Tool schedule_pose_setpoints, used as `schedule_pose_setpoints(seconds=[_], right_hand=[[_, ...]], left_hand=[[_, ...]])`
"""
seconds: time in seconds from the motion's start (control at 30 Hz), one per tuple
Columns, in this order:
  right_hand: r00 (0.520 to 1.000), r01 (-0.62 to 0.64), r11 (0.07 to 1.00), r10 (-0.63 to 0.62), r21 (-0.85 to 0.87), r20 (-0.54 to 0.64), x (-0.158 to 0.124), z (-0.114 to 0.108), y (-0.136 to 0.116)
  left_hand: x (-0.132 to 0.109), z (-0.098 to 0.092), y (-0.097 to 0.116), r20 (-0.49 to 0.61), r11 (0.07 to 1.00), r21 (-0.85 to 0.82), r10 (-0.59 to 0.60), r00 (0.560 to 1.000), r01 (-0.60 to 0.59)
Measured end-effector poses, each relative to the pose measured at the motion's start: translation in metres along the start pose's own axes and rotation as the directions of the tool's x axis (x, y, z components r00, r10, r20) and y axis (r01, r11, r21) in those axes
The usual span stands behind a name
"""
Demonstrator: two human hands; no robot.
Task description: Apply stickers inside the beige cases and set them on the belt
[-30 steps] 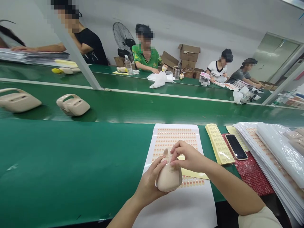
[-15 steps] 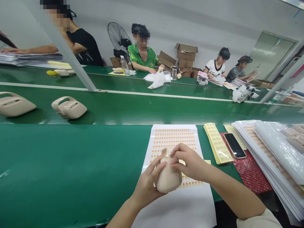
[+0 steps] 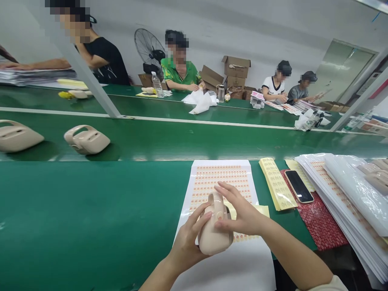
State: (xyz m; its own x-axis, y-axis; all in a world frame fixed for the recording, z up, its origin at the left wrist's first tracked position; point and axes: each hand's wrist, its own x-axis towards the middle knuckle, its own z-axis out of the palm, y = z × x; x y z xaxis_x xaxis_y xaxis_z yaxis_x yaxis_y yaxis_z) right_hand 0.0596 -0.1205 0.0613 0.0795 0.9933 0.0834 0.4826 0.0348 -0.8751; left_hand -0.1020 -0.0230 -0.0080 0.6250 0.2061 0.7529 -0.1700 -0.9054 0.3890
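Note:
My left hand is wrapped around a beige plastic housing with a handle, holding it upright above a white sheet of small orange stickers. My right hand lies over the housing's top right side, fingers stretched along the handle and thumb pressing on its face. A small orange sticker shows on the housing near that thumb.
Two more beige housings lie on the green conveyor belt at the left. A yellow sticker strip, a phone and stacked plastic-wrapped sheets sit to the right. Several people work across the belt.
My right hand went from pinching at the housing's top to lying flatter over it with fingers stretched. The housing has tilted and sunk slightly toward me. The belt housings have drifted left.

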Motion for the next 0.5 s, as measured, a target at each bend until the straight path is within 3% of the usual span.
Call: schedule_pose_setpoints(seconds=[0.07, 0.17, 0.27, 0.37, 0.43, 0.5], right_hand=[[1.000, 0.008, 0.988, -0.012, 0.152, 0.028, 0.005, 0.005, 0.003], [0.999, -0.019, 0.952, 0.027, 0.306, -0.022, 0.008, 0.015, 0.004], [0.989, -0.072, 0.931, 0.113, 0.357, -0.094, 0.009, 0.021, 0.006], [0.985, -0.059, 0.925, 0.115, 0.376, -0.129, 0.014, 0.017, 0.016], [0.991, -0.092, 0.921, 0.120, 0.379, -0.051, 0.017, 0.009, 0.026], [0.978, -0.204, 0.903, 0.175, 0.378, 0.110, 0.015, 0.002, 0.036]], left_hand=[[0.001, 0.000, 0.002, 0.004, 1.000, -0.031, 0.005, 1.000, -0.005], [-0.001, 0.000, 0.002, 0.001, 0.997, -0.072, 0.013, 1.000, -0.012], [-0.003, 0.002, 0.002, 0.008, 0.996, -0.090, 0.007, 1.000, -0.007], [-0.007, 0.006, 0.003, 0.018, 0.982, -0.171, -0.075, 0.997, 0.077], [-0.011, 0.008, 0.004, 0.011, 0.937, -0.280, -0.212, 0.977, 0.207], [-0.016, 0.011, 0.001, 0.034, 0.858, -0.397, -0.343, 0.939, 0.327]])
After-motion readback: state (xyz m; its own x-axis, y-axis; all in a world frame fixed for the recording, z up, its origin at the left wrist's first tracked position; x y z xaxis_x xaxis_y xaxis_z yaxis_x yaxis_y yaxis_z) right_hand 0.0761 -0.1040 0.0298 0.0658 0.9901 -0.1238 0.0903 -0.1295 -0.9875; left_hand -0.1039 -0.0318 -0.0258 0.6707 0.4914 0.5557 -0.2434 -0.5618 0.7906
